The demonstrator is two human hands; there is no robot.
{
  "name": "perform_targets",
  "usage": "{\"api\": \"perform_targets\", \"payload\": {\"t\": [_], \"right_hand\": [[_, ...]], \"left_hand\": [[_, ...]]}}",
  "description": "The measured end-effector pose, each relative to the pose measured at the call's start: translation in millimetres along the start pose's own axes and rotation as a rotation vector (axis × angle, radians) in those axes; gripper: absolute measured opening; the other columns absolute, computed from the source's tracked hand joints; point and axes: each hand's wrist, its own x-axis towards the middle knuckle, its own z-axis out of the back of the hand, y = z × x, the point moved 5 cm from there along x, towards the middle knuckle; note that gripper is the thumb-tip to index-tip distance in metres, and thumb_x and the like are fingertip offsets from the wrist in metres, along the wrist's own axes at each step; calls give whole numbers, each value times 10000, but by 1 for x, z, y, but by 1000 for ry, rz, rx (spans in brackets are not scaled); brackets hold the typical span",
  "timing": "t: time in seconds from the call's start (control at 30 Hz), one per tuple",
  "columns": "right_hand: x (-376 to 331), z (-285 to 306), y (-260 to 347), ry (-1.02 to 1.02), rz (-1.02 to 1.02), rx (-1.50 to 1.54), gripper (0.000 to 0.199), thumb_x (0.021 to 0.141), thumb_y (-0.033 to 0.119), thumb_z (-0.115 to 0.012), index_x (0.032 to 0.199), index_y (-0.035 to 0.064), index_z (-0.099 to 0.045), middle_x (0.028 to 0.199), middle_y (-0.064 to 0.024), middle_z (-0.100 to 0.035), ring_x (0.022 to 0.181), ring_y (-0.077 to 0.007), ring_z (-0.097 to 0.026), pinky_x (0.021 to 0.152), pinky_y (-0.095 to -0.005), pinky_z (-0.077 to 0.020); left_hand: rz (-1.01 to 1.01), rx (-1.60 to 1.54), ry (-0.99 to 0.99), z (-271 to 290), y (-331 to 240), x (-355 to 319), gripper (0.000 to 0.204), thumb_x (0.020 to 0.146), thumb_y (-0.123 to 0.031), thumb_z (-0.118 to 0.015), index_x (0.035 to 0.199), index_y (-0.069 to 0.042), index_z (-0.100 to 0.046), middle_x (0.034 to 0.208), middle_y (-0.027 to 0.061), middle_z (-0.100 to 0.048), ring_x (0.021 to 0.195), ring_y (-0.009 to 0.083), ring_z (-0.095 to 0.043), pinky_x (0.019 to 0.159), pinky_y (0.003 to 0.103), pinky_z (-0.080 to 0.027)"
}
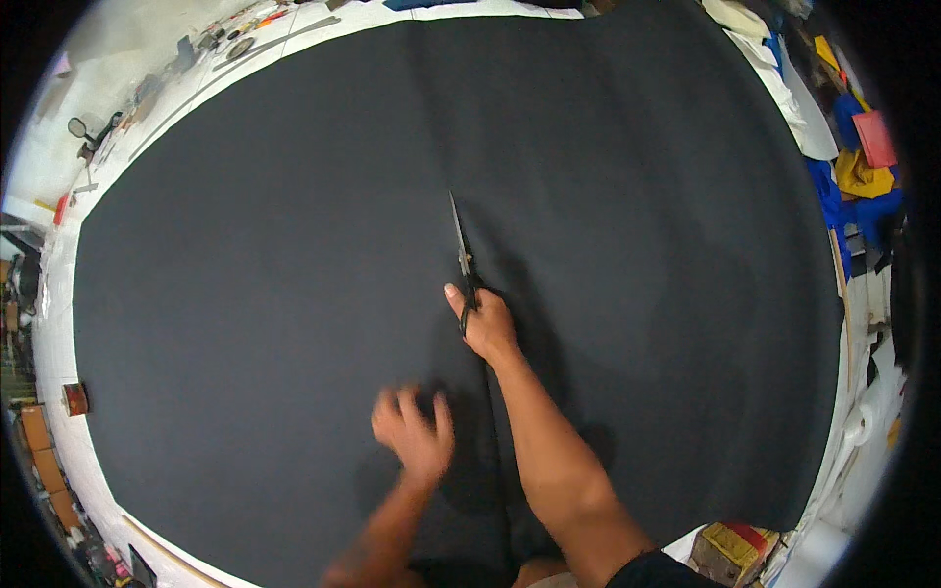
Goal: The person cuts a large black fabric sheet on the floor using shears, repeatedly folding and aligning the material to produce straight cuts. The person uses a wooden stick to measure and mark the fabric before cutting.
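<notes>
Grasping slim metal-bladed scissors (457, 230) by looped black handles in the right hand (493, 326), over the middle of a smooth, matte, dark sheet (255, 274). Showing the left hand (417, 436) empty and blurred, with fingers parted. Laid across a white table (56, 323), with brown boxes (47, 470) at far left.

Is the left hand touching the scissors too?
Apart. The head view shows bare black sheet between the left hand and the scissors.

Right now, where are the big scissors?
In the head view, the scissors are in the person's right hand, near the middle of the dark sheet. The left hand is lower down, to the left.
</notes>
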Motion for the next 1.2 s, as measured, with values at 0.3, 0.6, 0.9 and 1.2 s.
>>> {"api": "perform_targets", "payload": {"t": [0.3,0.6,0.9,1.2], "right_hand": [[3,-12,-18,-1,-59,60,457,920,452,-664,695,77,-531,571,4,-495,497,-97,-448,483,-280,-369],[51,-9,19,-35,-96,4,577,880,556,-644,773,-9,-597,731,-185,-631,702,-343,-601,695,-424,-465],[188,-11,84,-63,18,19,565,905,522,-644,649,34,-519,542,-48,-489,488,-152,-471,480,-330,-386],[249,-13,117,-39,30,46,580,876,562,-662,624,75,-474,529,-24,-461,439,-137,-458,417,-308,-382]], "left_hand": [[-105,317,-82,-75,-24,240,681,960,-454,-444,1513,-79,-308,1572,224,-234,1466,386,-188,1193,513,-122],[-61,296,29,-68,-32,234,705,928,-421,-488,1507,-61,-309,1565,253,-221,1459,424,-180,1184,548,-111],[-24,261,100,-66,-35,237,718,916,-408,-503,1507,-55,-302,1570,264,-195,1463,437,-152,1182,559,-86],[3,274,176,-67,-34,235,740,889,-390,-532,1497,-33,-307,1566,285,-176,1461,450,-142,1180,572,-74]]}}
